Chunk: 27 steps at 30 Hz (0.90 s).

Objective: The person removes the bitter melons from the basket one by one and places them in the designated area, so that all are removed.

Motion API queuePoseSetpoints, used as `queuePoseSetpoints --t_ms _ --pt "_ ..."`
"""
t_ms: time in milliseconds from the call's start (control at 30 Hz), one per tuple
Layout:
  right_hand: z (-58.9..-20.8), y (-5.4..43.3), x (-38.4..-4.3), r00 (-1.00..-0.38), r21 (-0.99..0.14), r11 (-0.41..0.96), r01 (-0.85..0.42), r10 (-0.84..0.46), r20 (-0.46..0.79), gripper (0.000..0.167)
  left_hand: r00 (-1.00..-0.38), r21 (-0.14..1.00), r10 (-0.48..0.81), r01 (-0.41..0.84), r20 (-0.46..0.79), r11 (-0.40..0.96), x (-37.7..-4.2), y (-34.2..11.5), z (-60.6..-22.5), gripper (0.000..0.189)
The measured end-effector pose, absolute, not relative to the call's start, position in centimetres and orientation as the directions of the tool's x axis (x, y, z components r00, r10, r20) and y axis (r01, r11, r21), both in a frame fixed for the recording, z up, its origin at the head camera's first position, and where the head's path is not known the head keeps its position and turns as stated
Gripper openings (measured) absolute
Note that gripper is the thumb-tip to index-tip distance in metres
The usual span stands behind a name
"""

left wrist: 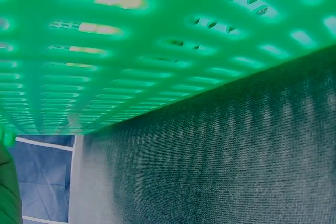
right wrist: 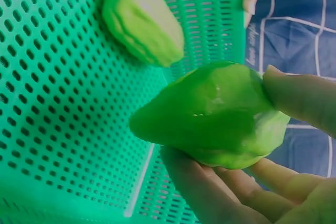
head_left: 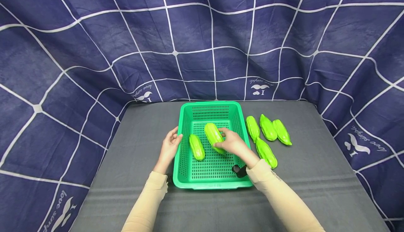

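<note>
A green plastic basket (head_left: 214, 185) with slotted walls sits on the grey table. My left hand (head_left: 169, 147) holds its left rim, thumb at the top edge and fingers along the outside; the left wrist view shows mostly the slotted wall (left wrist: 157, 40) up close. Over the basket floor, my right hand (head_left: 233, 143) grips a ribbed green papaya (right wrist: 215, 116) between thumb and fingers, its tapered end pointing away from the palm. Left of it, another papaya (head_left: 197, 147) lies inside the basket.
Right of the basket lie several more papayas, one near the front (head_left: 266, 153) and one farthest right (head_left: 282, 132). A black piece (head_left: 240, 171) shows under my right wrist. Behind the grey table (head_left: 139, 133) hangs a blue curtain (head_left: 221, 63) with white lines.
</note>
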State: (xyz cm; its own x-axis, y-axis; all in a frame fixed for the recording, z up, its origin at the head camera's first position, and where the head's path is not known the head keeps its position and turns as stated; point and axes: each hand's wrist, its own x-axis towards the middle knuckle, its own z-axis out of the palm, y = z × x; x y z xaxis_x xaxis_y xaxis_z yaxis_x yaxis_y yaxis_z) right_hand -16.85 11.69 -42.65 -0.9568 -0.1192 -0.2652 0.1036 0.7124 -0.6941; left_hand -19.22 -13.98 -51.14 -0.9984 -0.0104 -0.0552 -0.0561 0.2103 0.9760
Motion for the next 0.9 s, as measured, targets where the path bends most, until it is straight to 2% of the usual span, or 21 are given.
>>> queuePoseSetpoints --t_ms 367,733,900 --pt "-41.4 14.3 -16.3 -0.975 -0.799 0.593 0.096 -0.107 -0.197 0.073 -0.999 0.979 0.003 -0.052 -0.053 0.195 -19.2 -14.0 -51.1 0.056" --pt "-40.8 19.1 -15.6 -0.989 -0.813 0.569 0.125 0.011 -0.145 0.073 -0.998 0.979 0.007 -0.053 -0.055 0.195 -19.2 -14.0 -51.1 0.056" --pt "-40.5 21.1 -15.2 -0.985 -0.817 0.553 0.164 0.054 -0.161 0.076 -0.998 0.980 0.019 -0.051 -0.056 0.192 -18.7 -13.9 -49.6 0.055"
